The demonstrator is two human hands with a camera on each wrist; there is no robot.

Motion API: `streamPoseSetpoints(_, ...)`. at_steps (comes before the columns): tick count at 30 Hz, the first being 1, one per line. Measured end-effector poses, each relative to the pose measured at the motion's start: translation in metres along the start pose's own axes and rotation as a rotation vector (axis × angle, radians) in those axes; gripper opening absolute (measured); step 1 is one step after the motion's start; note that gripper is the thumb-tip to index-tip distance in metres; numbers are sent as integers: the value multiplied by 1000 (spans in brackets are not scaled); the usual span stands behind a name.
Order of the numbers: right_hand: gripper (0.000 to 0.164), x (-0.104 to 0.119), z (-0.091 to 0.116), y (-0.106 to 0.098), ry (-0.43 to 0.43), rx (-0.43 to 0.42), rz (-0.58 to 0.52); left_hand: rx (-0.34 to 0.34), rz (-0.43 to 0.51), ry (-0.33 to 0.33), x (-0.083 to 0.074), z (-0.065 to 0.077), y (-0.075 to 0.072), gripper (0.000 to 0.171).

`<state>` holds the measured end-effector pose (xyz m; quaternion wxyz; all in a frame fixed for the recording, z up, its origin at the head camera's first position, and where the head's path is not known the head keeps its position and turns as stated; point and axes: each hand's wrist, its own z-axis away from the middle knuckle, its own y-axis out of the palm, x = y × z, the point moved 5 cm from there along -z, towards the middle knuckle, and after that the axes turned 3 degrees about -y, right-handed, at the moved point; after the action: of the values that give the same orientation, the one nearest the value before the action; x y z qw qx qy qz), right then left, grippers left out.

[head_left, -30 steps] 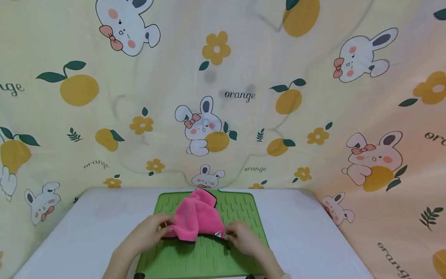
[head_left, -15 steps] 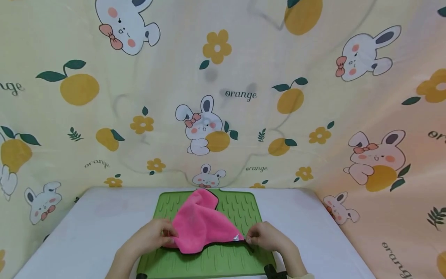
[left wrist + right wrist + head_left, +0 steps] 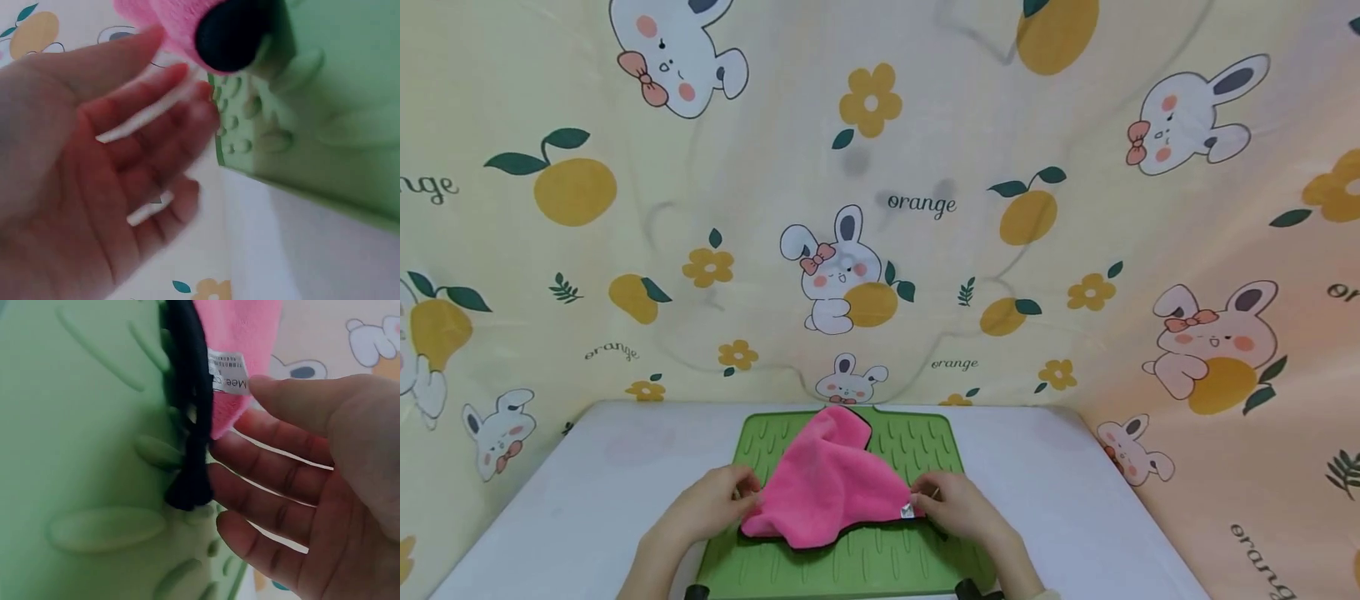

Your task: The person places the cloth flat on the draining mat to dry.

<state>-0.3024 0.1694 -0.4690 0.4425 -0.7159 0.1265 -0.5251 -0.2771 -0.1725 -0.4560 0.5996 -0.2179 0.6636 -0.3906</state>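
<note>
A pink fuzzy cloth (image 3: 827, 492) with black edging lies rumpled on a green ridged mat (image 3: 850, 575). My left hand (image 3: 718, 496) is at the cloth's left edge, fingers loosely extended. In the left wrist view, thumb and fingertips are close to the pink fabric, with no plain pinch. At the right corner, near a small white label (image 3: 228, 372), is my right hand (image 3: 951, 500). Its thumb touches the cloth beside the label and its relaxed fingers lie behind the edge. A black cord end (image 3: 190, 481) hangs from that corner in the right wrist view.
The mat rests on a white table (image 3: 617, 483). Behind and beside it hangs a cream curtain (image 3: 760, 175) printed with rabbits and oranges. Black wrist straps (image 3: 970, 590) show at the bottom of the head view.
The cloth's right corner has been drawn out to the right, widening its lower edge toward me. In the last half second my left hand slid up and left, the right slightly inward.
</note>
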Motion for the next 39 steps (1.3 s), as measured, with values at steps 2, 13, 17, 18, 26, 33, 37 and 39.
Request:
streamPoseSetpoints(2,15,-1,-1,2,14,-8,20,13,-21,-44,5,1,1,17)
streamPoseSetpoints(13,15,-4,-6,12,1,-35,99,103,56,-22,14,-2,16,20)
streamPoseSetpoints(17,14,-5,-7,13,-3,-52,126,107,68,9,14,-3,18,17)
streamPoseSetpoints(18,13,-5,-7,13,-1,-50,128,103,69,18,14,-4,17,16)
streamPoseSetpoints(26,10,-5,0,1,7,-31,51,-48,80,19,12,-8,5,7)
streamPoseSetpoints(33,14,-8,4,-15,-7,-96,-74,-212,185,-62,15,-12,-6,18)
streamPoseSetpoints(37,17,-14,6,-20,0,-115,-114,-254,262,-71,14,-13,-10,26)
streamPoseSetpoints(39,19,-16,7,-22,-11,-107,-124,-261,288,-79,15,-13,-11,27)
